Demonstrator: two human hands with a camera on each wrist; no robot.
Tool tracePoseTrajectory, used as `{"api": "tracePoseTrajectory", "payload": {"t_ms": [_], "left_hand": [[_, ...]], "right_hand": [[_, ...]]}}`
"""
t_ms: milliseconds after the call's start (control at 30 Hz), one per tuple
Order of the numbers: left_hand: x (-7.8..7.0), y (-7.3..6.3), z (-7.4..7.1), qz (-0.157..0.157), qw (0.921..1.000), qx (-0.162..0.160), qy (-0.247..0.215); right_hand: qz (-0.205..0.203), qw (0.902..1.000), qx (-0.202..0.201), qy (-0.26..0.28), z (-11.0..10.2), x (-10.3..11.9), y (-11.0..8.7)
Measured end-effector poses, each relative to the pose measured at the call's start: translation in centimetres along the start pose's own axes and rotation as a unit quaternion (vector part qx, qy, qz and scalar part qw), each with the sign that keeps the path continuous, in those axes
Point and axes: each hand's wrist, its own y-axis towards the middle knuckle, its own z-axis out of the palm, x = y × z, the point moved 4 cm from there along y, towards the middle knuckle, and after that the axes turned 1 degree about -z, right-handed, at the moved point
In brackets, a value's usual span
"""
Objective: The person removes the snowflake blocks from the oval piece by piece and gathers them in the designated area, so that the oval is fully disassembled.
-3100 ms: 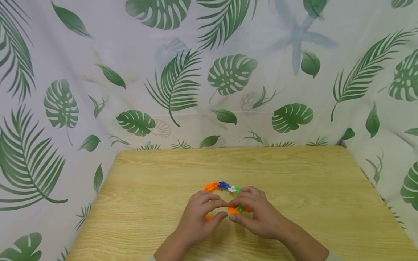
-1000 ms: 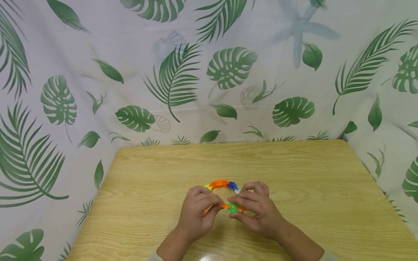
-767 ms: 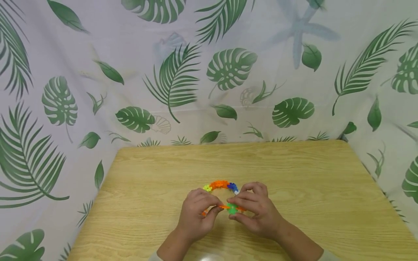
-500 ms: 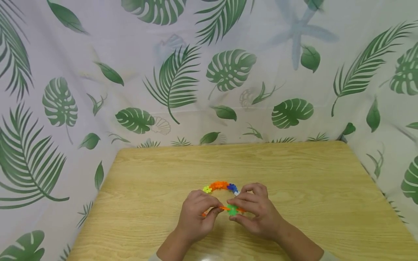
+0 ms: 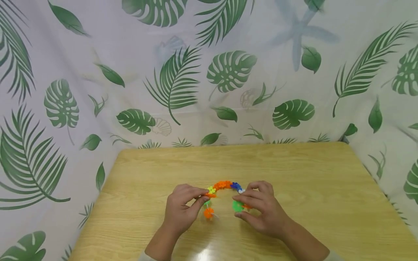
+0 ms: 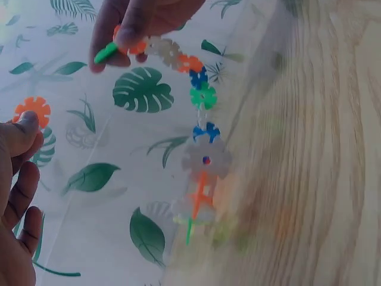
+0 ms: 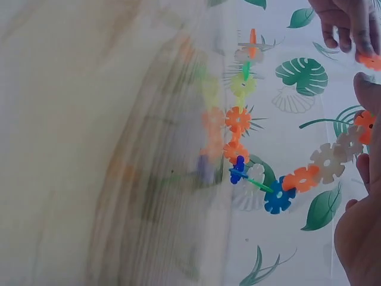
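A curved chain of slotted plastic discs, like snowflake building pieces (image 5: 223, 185), in orange, blue, white, yellow and green, lies between my hands in the head view. My right hand (image 5: 266, 210) pinches one end of it, where a bright green disc (image 5: 238, 206) sticks out toward the left. My left hand (image 5: 181, 210) pinches a single orange disc (image 6: 33, 112) by its edge between thumb and fingers, apart from the green disc. Below the left fingertips shows the chain's other end, with an orange disc (image 5: 209, 213). In the right wrist view the chain hangs in a bend beside the right hand.
A wood-grain table (image 5: 156, 166) lies under both hands. Behind it and at its sides hangs a pale cloth (image 5: 196, 72) printed with green leaves. A bright light reflection (image 5: 204, 253) shows near the table's front.
The left hand has moved left, taking its orange disc away from the green disc that it met half a second ago. The right hand has shifted slightly right, still holding the chain.
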Motion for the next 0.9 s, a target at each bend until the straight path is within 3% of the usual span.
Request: {"api": "tracePoseTrajectory", "payload": {"t_ms": [200, 367, 533, 667, 900], "left_hand": [[1.8, -0.9, -1.6, -0.074, 0.9965, -0.039, 0.0], [2.7, -1.3, -2.8, -0.13, 0.9899, -0.053, -0.022], [3.9, -1.9, -4.0, -0.2, 0.9777, -0.051, -0.038], [4.9, -2.5, -5.1, -0.25, 0.9665, -0.055, -0.02], [6.3, -3.4, -7.1, -0.302, 0.9513, -0.058, 0.014]], "right_hand": [[-0.017, 0.9993, -0.034, -0.004, -0.5, 0.1, -0.2], [-0.016, 0.9992, -0.035, -0.005, -0.6, 0.1, -0.5], [-0.007, 0.9997, -0.024, -0.004, -0.6, 0.1, -0.7], [-0.002, 0.9998, -0.017, -0.006, -0.6, 0.1, -0.7], [0.008, 0.9999, -0.008, -0.005, -0.6, 0.1, -0.7]]}}
